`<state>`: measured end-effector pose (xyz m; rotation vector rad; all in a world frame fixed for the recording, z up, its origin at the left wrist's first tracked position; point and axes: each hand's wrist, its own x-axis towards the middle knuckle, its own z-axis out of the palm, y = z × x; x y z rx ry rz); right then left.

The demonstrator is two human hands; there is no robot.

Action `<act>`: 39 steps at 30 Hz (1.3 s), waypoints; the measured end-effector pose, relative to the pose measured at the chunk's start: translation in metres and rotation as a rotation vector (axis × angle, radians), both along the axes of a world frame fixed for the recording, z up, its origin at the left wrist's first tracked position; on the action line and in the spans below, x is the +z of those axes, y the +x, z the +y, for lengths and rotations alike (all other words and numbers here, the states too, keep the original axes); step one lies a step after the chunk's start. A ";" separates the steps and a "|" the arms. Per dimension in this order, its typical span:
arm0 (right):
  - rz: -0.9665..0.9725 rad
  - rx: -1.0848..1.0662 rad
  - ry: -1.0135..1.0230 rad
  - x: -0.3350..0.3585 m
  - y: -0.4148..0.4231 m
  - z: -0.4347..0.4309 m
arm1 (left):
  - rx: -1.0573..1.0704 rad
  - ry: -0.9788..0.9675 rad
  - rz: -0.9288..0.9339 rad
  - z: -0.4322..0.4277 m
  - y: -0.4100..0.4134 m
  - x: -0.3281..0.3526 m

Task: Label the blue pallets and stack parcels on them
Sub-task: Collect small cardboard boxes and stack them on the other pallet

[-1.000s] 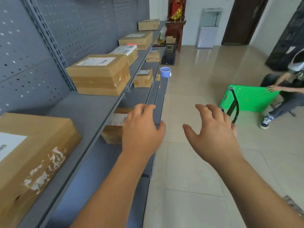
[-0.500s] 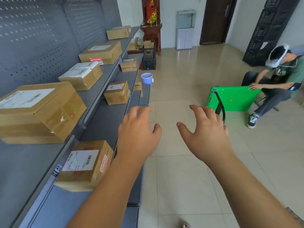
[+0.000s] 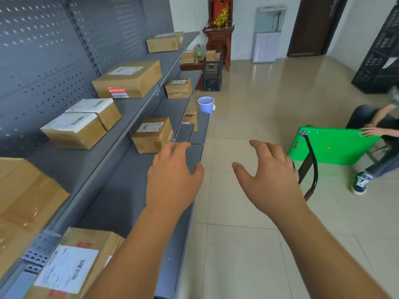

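Observation:
Both my hands are stretched forward, palms down, holding nothing. My left hand (image 3: 172,178) hovers over the front edge of the lower grey shelf (image 3: 121,203), fingers apart. My right hand (image 3: 267,180) hangs over the tiled floor, fingers spread. Cardboard parcels with white labels sit on the shelves: one at bottom left (image 3: 73,264), one ahead of my left hand (image 3: 152,134), a pair on the upper shelf (image 3: 79,124), and a large one with a red sticker (image 3: 129,79). No blue pallet is in view.
A green folding cart (image 3: 336,145) with a black handle lies on the floor at right, held by a seated person (image 3: 375,134). A blue bucket (image 3: 205,104) stands by the shelf end. Black crates (image 3: 212,76) and a wooden cabinet (image 3: 219,39) stand farther back.
My view has moved forward along the shelving and turned slightly left; the nearest parcels slid toward the bottom left. Both hands stay stretched out and empty in much the same pose.

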<state>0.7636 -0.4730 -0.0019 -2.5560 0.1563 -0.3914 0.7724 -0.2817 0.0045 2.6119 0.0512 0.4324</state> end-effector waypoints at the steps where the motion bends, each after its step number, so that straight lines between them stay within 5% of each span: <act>1: 0.005 0.009 0.000 -0.002 0.014 0.002 | 0.009 -0.009 0.006 0.002 0.015 -0.002; 20: -0.034 0.144 0.052 0.007 0.286 0.102 | -0.002 -0.024 -0.129 0.084 0.266 0.013; 28: -0.060 0.438 0.114 0.011 0.374 0.166 | 0.231 0.007 -0.185 0.133 0.308 0.027; 39: -0.058 1.038 0.152 0.022 0.447 0.260 | 0.812 0.061 -0.183 0.185 0.320 0.033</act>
